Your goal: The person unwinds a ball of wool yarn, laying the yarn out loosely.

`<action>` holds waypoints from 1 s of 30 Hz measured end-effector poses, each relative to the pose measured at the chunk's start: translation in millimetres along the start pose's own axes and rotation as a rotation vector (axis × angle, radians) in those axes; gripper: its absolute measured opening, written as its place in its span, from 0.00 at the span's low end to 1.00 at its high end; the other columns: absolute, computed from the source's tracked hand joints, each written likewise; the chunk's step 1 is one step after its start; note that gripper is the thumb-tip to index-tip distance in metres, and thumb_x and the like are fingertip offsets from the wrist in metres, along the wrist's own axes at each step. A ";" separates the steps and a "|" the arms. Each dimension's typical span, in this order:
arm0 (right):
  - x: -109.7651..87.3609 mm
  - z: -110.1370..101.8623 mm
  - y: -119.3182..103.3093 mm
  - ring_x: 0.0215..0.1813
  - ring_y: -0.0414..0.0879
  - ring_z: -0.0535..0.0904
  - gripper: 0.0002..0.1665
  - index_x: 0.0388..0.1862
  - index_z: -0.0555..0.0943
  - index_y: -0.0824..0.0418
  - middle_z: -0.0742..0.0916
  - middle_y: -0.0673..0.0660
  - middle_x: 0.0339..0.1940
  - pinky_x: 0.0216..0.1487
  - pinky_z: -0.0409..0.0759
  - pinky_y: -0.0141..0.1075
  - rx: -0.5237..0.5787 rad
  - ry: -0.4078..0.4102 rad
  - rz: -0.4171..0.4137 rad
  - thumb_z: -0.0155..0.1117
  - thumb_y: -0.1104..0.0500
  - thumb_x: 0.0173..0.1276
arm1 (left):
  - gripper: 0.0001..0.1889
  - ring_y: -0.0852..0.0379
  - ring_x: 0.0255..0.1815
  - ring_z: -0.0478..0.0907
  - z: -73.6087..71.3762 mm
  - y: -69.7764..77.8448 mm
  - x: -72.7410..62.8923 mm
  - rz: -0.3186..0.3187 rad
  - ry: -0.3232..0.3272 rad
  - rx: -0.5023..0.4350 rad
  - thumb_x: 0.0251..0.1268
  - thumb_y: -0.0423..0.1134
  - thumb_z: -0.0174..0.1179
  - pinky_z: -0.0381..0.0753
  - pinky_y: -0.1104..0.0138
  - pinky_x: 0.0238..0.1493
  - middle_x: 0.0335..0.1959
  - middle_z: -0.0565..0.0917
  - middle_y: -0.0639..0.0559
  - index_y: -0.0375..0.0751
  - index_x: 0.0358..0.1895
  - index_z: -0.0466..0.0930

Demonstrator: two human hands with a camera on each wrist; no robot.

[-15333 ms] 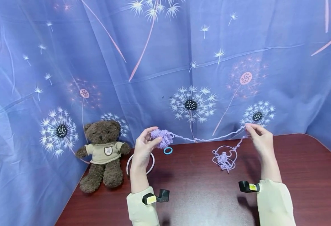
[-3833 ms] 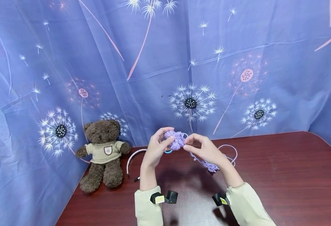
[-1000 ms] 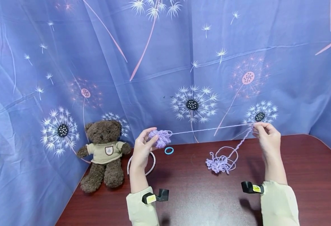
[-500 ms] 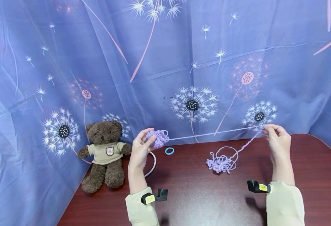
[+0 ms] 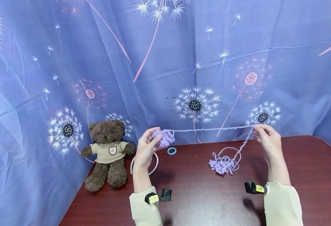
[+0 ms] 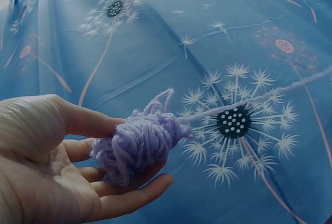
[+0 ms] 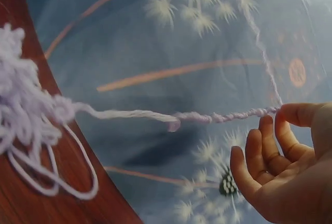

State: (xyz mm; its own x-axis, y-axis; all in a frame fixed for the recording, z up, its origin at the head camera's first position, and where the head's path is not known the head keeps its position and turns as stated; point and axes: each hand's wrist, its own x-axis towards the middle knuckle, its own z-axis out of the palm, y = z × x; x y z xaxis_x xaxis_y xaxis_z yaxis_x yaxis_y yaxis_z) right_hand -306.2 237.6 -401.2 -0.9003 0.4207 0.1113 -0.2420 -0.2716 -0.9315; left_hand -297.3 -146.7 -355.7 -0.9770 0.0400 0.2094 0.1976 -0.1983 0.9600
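A small bundle of lilac yarn [image 5: 165,138] is held by my left hand [image 5: 145,150], the thumb on top and fingers beneath, as the left wrist view shows. From it a single strand [image 5: 210,129] runs nearly level to my right hand [image 5: 270,141], which pinches it between thumb and index finger. Below that pinch a twisted length of the yarn [image 7: 223,116] slants down to a loose, looped heap of lilac yarn [image 5: 222,165] on the table. The right hand's other fingers are loosely curled.
A brown teddy bear [image 5: 107,153] in a beige shirt sits at the table's left. A white hoop-like band [image 5: 156,161] lies partly behind my left arm. Near the back edge rests a blue ring [image 5: 171,151]. A patterned blue curtain [image 5: 165,62] hangs behind the dark red table [image 5: 199,188].
Since 3.8 seconds ago my right hand has moved from the bundle far to the right, drawing out the strand. Over the last half second it has come slightly back left.
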 end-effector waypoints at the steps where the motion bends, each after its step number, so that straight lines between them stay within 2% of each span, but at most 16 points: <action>1: -0.5 3.2 1.2 0.30 0.29 0.80 0.16 0.25 0.83 0.47 0.85 0.38 0.25 0.33 0.79 0.19 -0.018 -0.029 -0.008 0.58 0.65 0.70 | 0.16 0.66 0.29 0.73 1.5 -0.6 0.3 -0.001 -0.005 -0.001 0.67 0.25 0.54 0.83 0.68 0.33 0.37 0.79 0.58 0.34 0.57 0.74; 4: -1.1 11.9 4.3 0.31 0.28 0.80 0.18 0.26 0.82 0.44 0.84 0.36 0.25 0.34 0.79 0.18 -0.109 -0.088 -0.047 0.57 0.64 0.71 | 0.15 0.66 0.30 0.74 5.0 -2.0 1.6 -0.004 -0.012 -0.003 0.66 0.25 0.55 0.84 0.68 0.34 0.37 0.79 0.57 0.37 0.55 0.77; 6: -1.4 16.1 5.2 0.31 0.26 0.79 0.18 0.26 0.81 0.43 0.84 0.35 0.25 0.34 0.79 0.17 -0.151 -0.117 -0.064 0.56 0.64 0.71 | 0.15 0.65 0.30 0.75 7.0 -2.4 2.4 -0.008 -0.016 0.000 0.66 0.25 0.55 0.84 0.68 0.34 0.37 0.79 0.57 0.36 0.55 0.76; 17: -3.1 31.9 9.4 0.31 0.23 0.77 0.20 0.27 0.79 0.39 0.82 0.30 0.25 0.34 0.77 0.16 -0.303 -0.172 -0.130 0.56 0.65 0.71 | 0.18 0.64 0.32 0.77 17.5 -2.9 3.5 -0.023 -0.025 0.024 0.65 0.24 0.55 0.84 0.69 0.33 0.36 0.78 0.57 0.28 0.58 0.72; 19: -5.6 37.0 10.7 0.30 0.23 0.77 0.16 0.29 0.80 0.42 0.82 0.30 0.25 0.35 0.77 0.17 -0.348 -0.178 -0.142 0.57 0.64 0.71 | 0.19 0.64 0.31 0.78 19.5 -4.2 3.8 -0.027 -0.044 0.031 0.65 0.24 0.55 0.84 0.69 0.34 0.36 0.78 0.57 0.27 0.59 0.71; 22: -12.1 50.1 13.2 0.31 0.23 0.76 0.06 0.38 0.82 0.57 0.81 0.29 0.25 0.37 0.76 0.18 -0.436 -0.201 -0.156 0.57 0.61 0.72 | 0.19 0.64 0.32 0.79 22.7 -5.9 3.8 -0.025 -0.081 0.042 0.65 0.24 0.54 0.84 0.70 0.34 0.35 0.79 0.56 0.26 0.58 0.71; 25: -20.6 67.2 16.3 0.33 0.24 0.75 0.13 0.47 0.79 0.69 0.81 0.31 0.27 0.40 0.75 0.19 -0.537 -0.249 -0.166 0.58 0.59 0.71 | 0.18 0.65 0.31 0.78 25.9 -6.8 3.5 -0.025 -0.104 0.046 0.65 0.24 0.54 0.83 0.71 0.34 0.35 0.79 0.56 0.26 0.58 0.71; 28: -30.5 84.5 21.0 0.34 0.26 0.74 0.16 0.49 0.78 0.71 0.81 0.35 0.30 0.41 0.73 0.21 -0.573 -0.318 -0.170 0.59 0.59 0.71 | 0.18 0.66 0.30 0.76 28.6 -7.2 3.2 -0.027 -0.118 0.054 0.65 0.24 0.54 0.81 0.72 0.32 0.34 0.78 0.57 0.26 0.59 0.71; 30: -37.1 95.6 24.4 0.34 0.28 0.74 0.15 0.49 0.78 0.71 0.81 0.35 0.29 0.41 0.72 0.23 -0.551 -0.359 -0.160 0.59 0.60 0.71 | 0.19 0.66 0.30 0.75 30.4 -7.0 2.7 -0.028 -0.127 0.057 0.66 0.24 0.54 0.81 0.73 0.32 0.34 0.77 0.57 0.25 0.59 0.70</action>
State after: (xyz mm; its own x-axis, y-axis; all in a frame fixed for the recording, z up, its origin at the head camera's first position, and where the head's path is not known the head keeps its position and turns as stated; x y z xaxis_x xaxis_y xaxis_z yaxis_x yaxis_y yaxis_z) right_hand -313.2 132.6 -394.9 -0.9562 0.0791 0.2817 -0.2481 0.2914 -0.9239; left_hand -298.9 -115.5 -356.2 -0.9649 0.1690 0.2011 0.1786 -0.1393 0.9740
